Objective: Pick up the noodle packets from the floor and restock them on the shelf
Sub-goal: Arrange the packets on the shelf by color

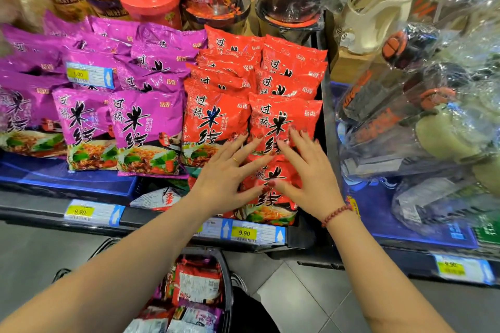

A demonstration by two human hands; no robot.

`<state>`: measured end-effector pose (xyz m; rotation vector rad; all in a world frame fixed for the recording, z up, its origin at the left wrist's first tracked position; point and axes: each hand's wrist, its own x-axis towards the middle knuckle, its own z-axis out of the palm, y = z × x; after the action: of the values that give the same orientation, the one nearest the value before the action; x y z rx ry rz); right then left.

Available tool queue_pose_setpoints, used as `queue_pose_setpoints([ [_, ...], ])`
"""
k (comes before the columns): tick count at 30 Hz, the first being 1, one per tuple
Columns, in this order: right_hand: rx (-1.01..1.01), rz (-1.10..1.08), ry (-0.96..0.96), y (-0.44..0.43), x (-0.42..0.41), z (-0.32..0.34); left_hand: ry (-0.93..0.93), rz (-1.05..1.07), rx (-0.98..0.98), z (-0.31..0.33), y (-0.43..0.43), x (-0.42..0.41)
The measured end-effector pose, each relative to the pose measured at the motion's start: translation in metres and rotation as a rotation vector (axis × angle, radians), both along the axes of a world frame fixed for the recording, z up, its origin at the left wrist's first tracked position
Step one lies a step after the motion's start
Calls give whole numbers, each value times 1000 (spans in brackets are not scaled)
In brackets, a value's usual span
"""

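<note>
Now both hands lie spread and flat on a glossy red crinkled-plastic noodle packet [270,197] at the front of the dark metal shelf [32,215]. The left hand [227,173] presses its left edge and the right hand [308,176] its right, fingers straight. Its long axis runs front to back, leaning on the row of red packets behind [284,119]. More soft packets [197,284] fill the black plastic basket [228,286] below, nearer the left arm.
</note>
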<state>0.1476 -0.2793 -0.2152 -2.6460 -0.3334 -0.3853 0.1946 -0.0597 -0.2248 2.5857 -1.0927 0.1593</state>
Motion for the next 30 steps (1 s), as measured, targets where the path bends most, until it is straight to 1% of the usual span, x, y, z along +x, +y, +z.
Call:
queue_pose_setpoints([
  [4, -161, 8, 124, -9, 2, -7, 3, -10, 65, -2, 0, 7],
  [8, -167, -8, 173, -7, 5, -8, -22, -3, 130, -2, -4, 9],
  [13, -244, -46, 150, 2, -3, 7, 48, -20, 113, 15, -1, 2],
  [16, -211, -78, 24, 20, -18, 22, 50, 5, 0, 30, 16, -11],
  [19, -140, -39, -101, 53, -37, 32, 16, 25, -86, 40, 52, -27],
  [23, -51, 57, -143, 115, -68, 31, -18, 145, -144, 42, 127, -66],
  [27, -5, 214, -55, 182, -98, 9, -59, 332, -211, 26, 216, -121],
  [30, 19, 310, 81, 227, -117, -18, -11, 482, -229, 3, 277, -162],
])
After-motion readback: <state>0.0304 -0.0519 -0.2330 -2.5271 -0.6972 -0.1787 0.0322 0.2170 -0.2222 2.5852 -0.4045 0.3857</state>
